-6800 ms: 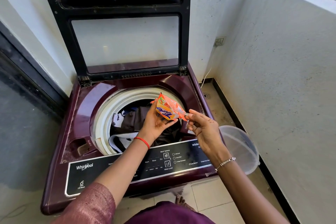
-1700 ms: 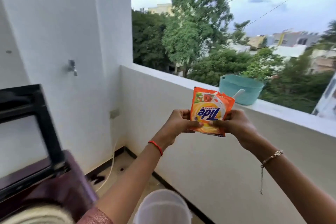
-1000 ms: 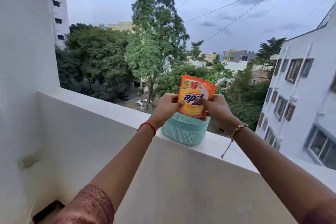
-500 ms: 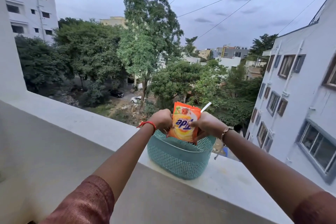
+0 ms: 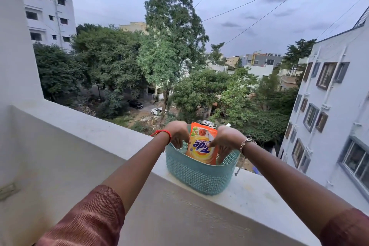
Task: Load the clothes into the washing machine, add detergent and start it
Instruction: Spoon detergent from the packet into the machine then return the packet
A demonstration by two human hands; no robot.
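An orange detergent packet (image 5: 202,145) stands upright inside a teal perforated basket (image 5: 199,175) on the balcony ledge. My left hand (image 5: 178,133) pinches the packet's left edge, fingers reaching down into the basket. My right hand (image 5: 223,140) holds its right edge the same way. The packet's lower part is hidden by the basket wall. The washing machine and the clothes are out of view.
The white balcony ledge (image 5: 103,128) runs from left to lower right, with the basket on top of it. Beyond it is a drop to a street with trees and buildings. Something metallic (image 5: 207,123) sticks up at the basket's far side.
Both hands have lowered the packet deeper into the basket on the ledge. Earlier it was held over the open washing machine, then carried to the ledge.
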